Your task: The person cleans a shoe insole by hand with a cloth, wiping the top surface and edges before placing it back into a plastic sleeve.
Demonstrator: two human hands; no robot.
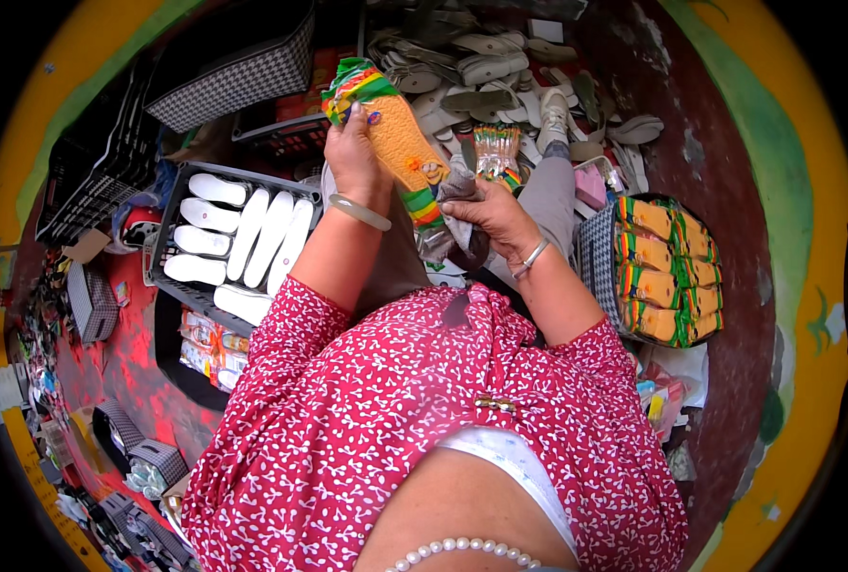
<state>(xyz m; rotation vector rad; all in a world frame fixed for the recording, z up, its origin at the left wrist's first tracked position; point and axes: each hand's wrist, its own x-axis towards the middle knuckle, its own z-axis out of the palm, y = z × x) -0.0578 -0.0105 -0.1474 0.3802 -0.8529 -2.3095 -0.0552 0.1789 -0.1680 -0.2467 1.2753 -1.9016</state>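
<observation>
My left hand [352,160] grips the upper edge of a packaged insole [403,138], orange-yellow and fleecy, in a clear wrapper with green, yellow and red ends. It slants down to the right in front of me. Bunched in my right hand [496,219] is a grey cloth [460,198], which lies against the packet's lower end. Whether those fingers also pinch the wrapper is hidden. Close on the right, a houndstooth basket [598,255] holds several similar packets [649,253] in two columns.
At left, a black crate [200,294] holds several white insoles [269,234]. Loose grey and white insoles [491,67] lie heaped ahead, near my shoe [555,116] and a bundle of packets [497,148]. A large houndstooth bin [243,86] stands far left, with smaller baskets below.
</observation>
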